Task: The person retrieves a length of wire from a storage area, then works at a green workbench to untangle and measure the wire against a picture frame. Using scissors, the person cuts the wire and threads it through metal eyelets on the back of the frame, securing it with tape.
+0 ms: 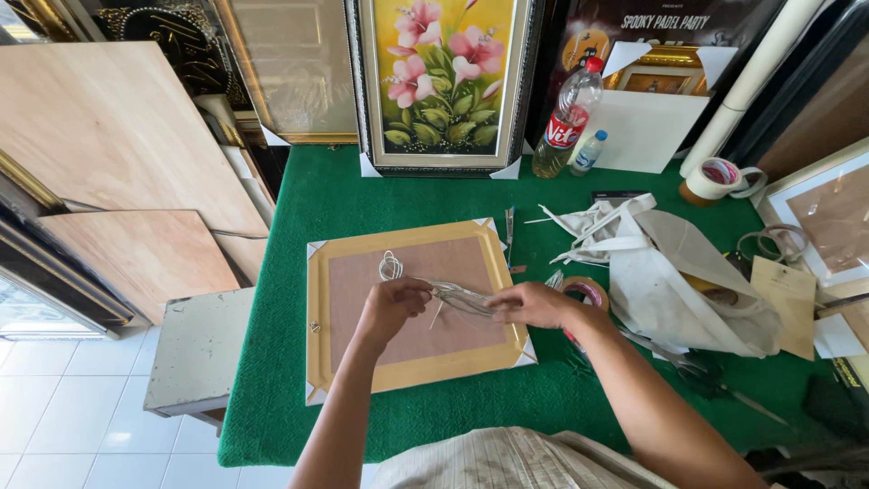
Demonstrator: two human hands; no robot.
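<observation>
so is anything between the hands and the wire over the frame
Nothing visible. The left hand and right hand both pinch the wire directly, above the back of the frame. Its coiled end lies bare on the backing.

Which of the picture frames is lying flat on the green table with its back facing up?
The gold frame under both hands, brown backing board up, white protectors on its corners. The flower painting stands upright at the table's far edge, showing its front.

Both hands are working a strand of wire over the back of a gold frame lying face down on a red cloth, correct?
Not quite: the cloth is green, not red, as the head view shows. The rest stands: left hand and right hand hold the wire over the gold frame.
</observation>
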